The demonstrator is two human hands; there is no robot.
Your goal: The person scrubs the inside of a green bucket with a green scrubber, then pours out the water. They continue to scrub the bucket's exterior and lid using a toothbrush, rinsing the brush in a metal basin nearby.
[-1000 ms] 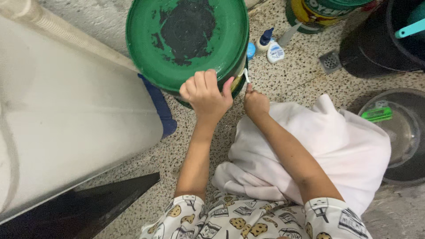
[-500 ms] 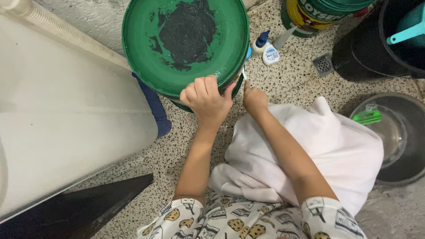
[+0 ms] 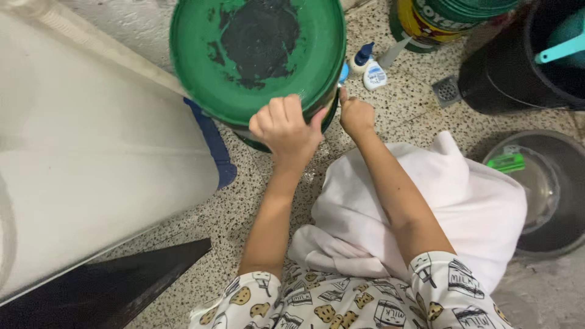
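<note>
Entries, left to right, as I read them from my remote seat.

1. White appliance (image 3: 91, 164): well to the left of my left hand, with a blue strip at its lower edge. Unchanged over the last second.

2. Green lid (image 3: 256, 55): directly above the left hand, tilted, with a dark patch of dried paint at its middle. It sits on a green bucket whose wall shows just under the rim. Its place in view has drifted slightly rightward, which looks like head movement more than lid movement; I judge the lid not yet freed.

3. Left hand (image 3: 285, 127): fingers curled shut over the lid's near rim, same grip as a second ago.

4. Right hand (image 3: 356, 116): just right of the left, closed into a fist at the rim beside a small blue piece; whether it pinches a tool I cannot tell.

5. White cloth (image 3: 439, 213): below the right forearm.

6. Glue bottle (image 3: 373, 76): just above the right hand.

7. Black bucket (image 3: 524, 67): far right.
</note>
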